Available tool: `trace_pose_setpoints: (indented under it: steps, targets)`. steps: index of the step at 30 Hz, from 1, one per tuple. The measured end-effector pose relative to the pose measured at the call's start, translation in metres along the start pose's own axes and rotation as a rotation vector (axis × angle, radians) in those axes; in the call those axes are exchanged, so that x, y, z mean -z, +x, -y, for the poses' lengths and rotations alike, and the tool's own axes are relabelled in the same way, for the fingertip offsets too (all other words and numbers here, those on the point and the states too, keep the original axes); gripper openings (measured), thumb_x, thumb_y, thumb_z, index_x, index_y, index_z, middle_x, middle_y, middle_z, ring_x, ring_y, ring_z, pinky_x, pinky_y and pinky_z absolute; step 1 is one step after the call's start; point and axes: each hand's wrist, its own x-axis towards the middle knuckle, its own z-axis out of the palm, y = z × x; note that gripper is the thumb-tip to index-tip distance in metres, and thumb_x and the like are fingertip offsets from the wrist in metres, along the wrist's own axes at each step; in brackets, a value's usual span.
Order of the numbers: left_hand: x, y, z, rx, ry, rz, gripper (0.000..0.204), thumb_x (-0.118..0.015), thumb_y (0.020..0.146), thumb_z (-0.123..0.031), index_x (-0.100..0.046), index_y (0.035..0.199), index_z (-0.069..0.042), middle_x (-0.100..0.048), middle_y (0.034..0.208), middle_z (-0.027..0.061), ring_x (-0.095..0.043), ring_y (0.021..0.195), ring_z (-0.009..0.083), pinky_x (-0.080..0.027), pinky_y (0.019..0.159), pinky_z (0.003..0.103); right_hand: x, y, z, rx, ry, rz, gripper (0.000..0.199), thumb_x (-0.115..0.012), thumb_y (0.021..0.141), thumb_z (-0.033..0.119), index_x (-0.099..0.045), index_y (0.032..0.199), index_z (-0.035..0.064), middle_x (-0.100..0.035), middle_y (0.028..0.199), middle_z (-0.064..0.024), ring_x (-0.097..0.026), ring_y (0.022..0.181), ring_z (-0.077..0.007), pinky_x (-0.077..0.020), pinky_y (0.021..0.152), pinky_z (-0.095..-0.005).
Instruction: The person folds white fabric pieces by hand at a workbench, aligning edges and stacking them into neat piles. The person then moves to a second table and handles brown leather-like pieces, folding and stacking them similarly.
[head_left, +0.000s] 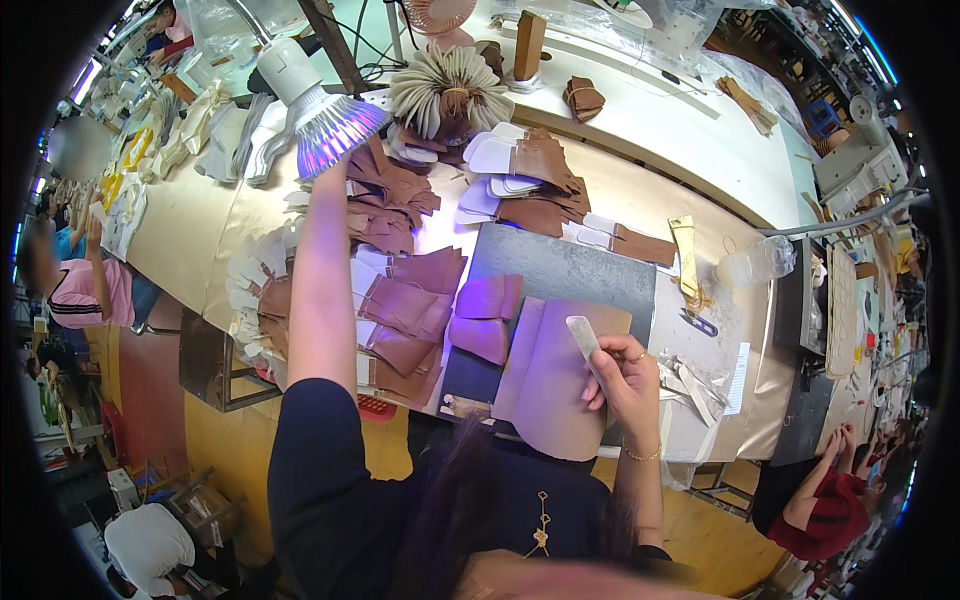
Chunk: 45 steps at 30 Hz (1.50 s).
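My left arm reaches forward to a lit clamp lamp [340, 125]. The lamp's head covers my left hand, so its fingers and anything in them are hidden. In my right hand [627, 385] is a flat, pale grey strip [581, 337] with a blunt end, pinched between thumb and fingers. This hand hovers over a large brown-grey sheet [555, 405] with a rounded near edge, which lies on a dark slab [575, 262] and overhangs the table's front. Left of the sheet rest small brown leather pieces [486, 318].
Brown leather bundles with pale ends [405, 310] spread to the left, with further stacks [535, 175] behind the slab. On the right lie thread snips [699, 322], a yellow strip [683, 255], white scraps [690, 390] and a clear plastic bottle [757, 262]. Other people sit at both sides.
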Motion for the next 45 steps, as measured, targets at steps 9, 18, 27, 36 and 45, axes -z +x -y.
trace_pose_setpoints:
  steps: [9,18,27,36,45]
  targets:
    - [0.003,-0.203,-0.127,0.266,0.122,0.191,0.013,-0.056,0.092,-0.014,-0.058,0.105,-0.012,-0.062,0.089,0.0011,-0.060,0.072,0.0103,-0.048,0.055,0.021,0.012,0.004,-0.004,0.056,0.224,0.082,0.017,-0.056,0.096,0.009,-0.054,0.106,-0.0045,-0.062,0.079,-0.0099,-0.060,0.054,-0.0128,-0.0504,0.046,-0.0220]
    - [-0.083,-0.430,-0.132,0.498,0.035,0.665,0.026,-0.060,0.090,-0.014,-0.046,0.107,0.000,-0.064,0.084,0.0144,-0.068,0.061,0.0256,-0.055,0.048,0.028,-0.002,-0.030,0.025,0.026,0.032,0.506,0.009,-0.058,0.092,0.006,-0.062,0.091,-0.0021,-0.032,0.148,-0.0153,-0.070,0.082,-0.0190,-0.0561,0.065,-0.0235]
    - [-0.119,-0.480,-0.077,0.747,0.145,0.861,0.025,-0.053,0.095,-0.017,-0.063,0.093,0.006,-0.065,0.078,0.0129,-0.066,0.061,0.0185,-0.053,0.051,0.026,0.084,-0.077,0.047,-0.018,-0.340,0.559,0.011,-0.061,0.091,0.007,-0.065,0.093,-0.0033,-0.063,0.078,-0.0048,-0.068,0.071,-0.0123,-0.0527,0.062,-0.0218]
    - [-0.101,-0.472,-0.066,0.799,0.523,0.921,0.023,-0.061,0.091,-0.017,-0.063,0.091,0.005,-0.064,0.077,0.0099,-0.064,0.059,0.0137,-0.053,0.054,0.023,0.100,-0.057,0.035,-0.019,-0.420,-0.074,0.007,-0.061,0.090,0.005,-0.063,0.093,-0.0014,-0.059,0.094,-0.0068,-0.062,0.063,-0.0089,-0.0492,0.054,-0.0202]
    - [-0.093,-0.457,-0.070,1.097,0.260,0.773,0.050,-0.048,0.099,-0.035,-0.056,0.110,0.013,-0.067,0.094,0.0238,-0.071,0.077,0.0265,-0.061,0.065,0.028,0.032,-0.026,0.048,-0.340,-0.361,0.296,0.013,-0.072,0.085,0.010,-0.064,0.083,0.0000,-0.062,0.066,0.0002,-0.059,0.057,-0.0042,-0.0461,0.050,-0.0172]
